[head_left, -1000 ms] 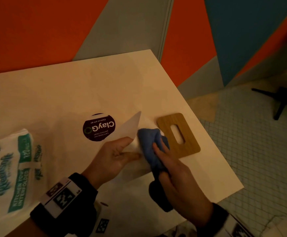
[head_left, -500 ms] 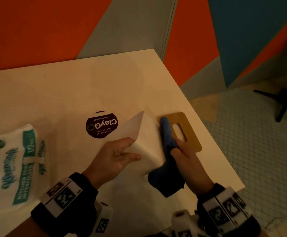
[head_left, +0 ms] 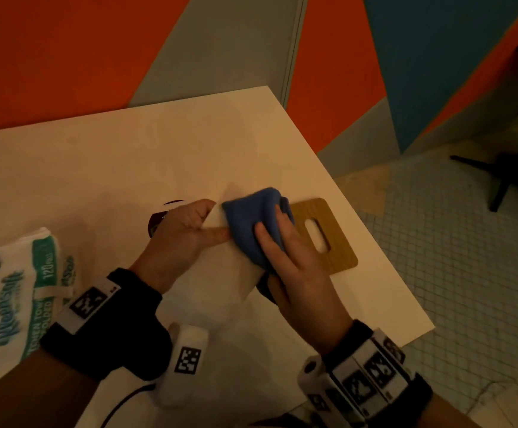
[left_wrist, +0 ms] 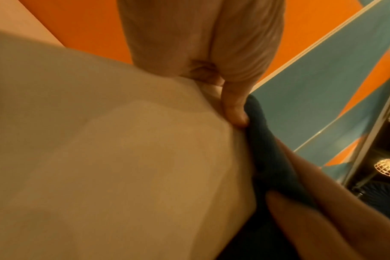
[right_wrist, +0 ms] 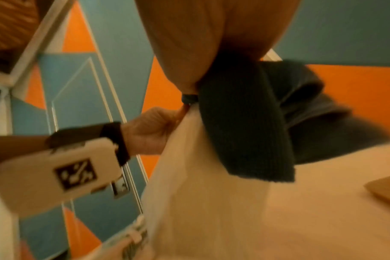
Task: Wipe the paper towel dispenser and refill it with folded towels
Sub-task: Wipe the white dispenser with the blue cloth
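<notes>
The white paper towel dispenser [head_left: 220,273] is a box tilted up off the table. My left hand [head_left: 183,236] grips its upper left edge, thumb on the near face [left_wrist: 122,158]. My right hand [head_left: 294,267] holds a bunched blue cloth [head_left: 248,217] and presses it over the dispenser's top corner, right beside the left fingertips. In the right wrist view the cloth [right_wrist: 245,132] drapes down the dispenser's side [right_wrist: 211,202]. The dispenser's wooden lid [head_left: 328,239], with a slot in it, lies flat on the table just right of my hands. A pack of folded kitchen towels [head_left: 20,298] lies at the left.
The white table [head_left: 159,149] stands against an orange, grey and blue wall. A dark round sticker [head_left: 159,220] shows on the tabletop behind my left hand. To the right the table edge drops to a tiled floor with a black chair base [head_left: 498,180].
My right hand has slid the blue cloth from the dispenser's right side up over its top corner, toward the left hand. My left hand has shifted higher on the dispenser.
</notes>
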A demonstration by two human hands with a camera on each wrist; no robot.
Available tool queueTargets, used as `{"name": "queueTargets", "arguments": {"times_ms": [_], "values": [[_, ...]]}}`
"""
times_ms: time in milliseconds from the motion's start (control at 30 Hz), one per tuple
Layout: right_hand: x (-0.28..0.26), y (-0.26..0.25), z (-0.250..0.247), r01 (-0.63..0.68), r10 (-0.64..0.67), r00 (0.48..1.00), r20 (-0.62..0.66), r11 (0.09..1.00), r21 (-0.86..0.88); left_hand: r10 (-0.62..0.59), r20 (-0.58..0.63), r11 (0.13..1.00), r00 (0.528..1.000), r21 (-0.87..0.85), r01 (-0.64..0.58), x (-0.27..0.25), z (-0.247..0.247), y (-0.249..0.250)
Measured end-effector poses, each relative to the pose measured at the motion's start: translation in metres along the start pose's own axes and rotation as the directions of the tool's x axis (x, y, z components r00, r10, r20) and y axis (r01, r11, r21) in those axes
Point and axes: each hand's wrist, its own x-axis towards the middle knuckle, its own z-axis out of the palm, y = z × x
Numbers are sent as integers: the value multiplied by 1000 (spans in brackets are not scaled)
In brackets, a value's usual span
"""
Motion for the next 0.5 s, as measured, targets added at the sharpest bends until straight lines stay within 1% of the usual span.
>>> {"name": "queueTargets", "arguments": {"times_ms": [67,100,133,200,233,267,300,367,433,500], "values": [[-19,2,9,12,-16,997,77,998,54,-14,-14,997,1000,-81,13,2,-4,-1],[-30,2,16,46,-53,990,131,997,58,-34,-15,993,999,-115,32,2,-5,-1],[-41,3,25,99,-102,982,161,995,27,-54,-6,989,999,-138,52,2,-5,-1],[-58,7,42,219,-191,958,216,969,-117,-71,28,988,997,-133,74,2,-2,1],[-62,11,45,243,-206,950,235,960,-139,-70,45,990,997,-116,75,2,-1,2],[-60,15,45,223,-193,954,229,969,-111,-64,61,993,996,-95,70,2,0,3],[-55,15,40,177,-164,966,198,983,-50,-54,65,995,996,-80,59,2,-1,5],[-41,14,24,48,-65,988,140,991,122,-9,66,999,998,-30,11,4,-3,9],[-30,11,14,18,-22,1000,17,981,191,52,85,998,995,18,-54,6,-5,14],[-21,7,10,34,-1,991,-135,969,246,97,114,994,989,30,-101,6,-5,19]]}}
